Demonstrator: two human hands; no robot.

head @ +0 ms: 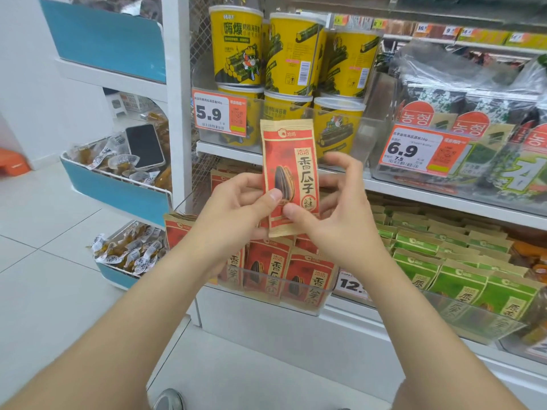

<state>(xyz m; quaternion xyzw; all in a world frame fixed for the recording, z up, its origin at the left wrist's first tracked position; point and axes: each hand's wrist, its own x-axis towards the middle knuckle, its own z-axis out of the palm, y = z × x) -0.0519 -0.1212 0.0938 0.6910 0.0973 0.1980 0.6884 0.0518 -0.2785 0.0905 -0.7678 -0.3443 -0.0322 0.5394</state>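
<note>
Left hand [236, 208] and right hand [340, 220] together pinch 1 red seed packet [288, 161], upright above its clear bin [321, 303] (pickup apparently done); setting it in place remains.

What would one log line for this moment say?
item: upright red paper sunflower-seed packet | left hand: pinches it | right hand: pinches it

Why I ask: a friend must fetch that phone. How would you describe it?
Left of the white shelf post, blue-fronted bins stack up. In the middle bin, the phone lies screen-up on wrapped snacks: the only flat black slab among crinkly clear packets.
</note>
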